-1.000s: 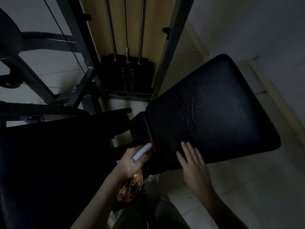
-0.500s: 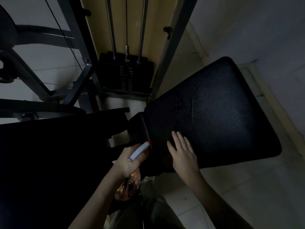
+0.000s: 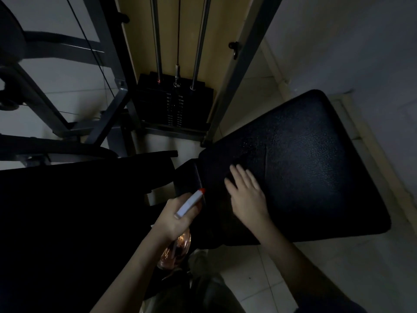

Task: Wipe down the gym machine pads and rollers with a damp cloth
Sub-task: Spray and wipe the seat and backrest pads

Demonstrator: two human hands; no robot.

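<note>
Black textured vinyl seat pad: right of centre, above pale tiled floor. Fine droplets speckle its near-left area, so it looks wetted for wiping.
Your right hand: on pad just below droplets, fingers straight and flat, likely to spread pressure. Cloth underneath: cannot tell in dim light.
Your left hand: fingers curled round white-headed, red-tipped amber spray bottle just beside pad edge, nozzle toward pad, ready for re-spray.
</note>
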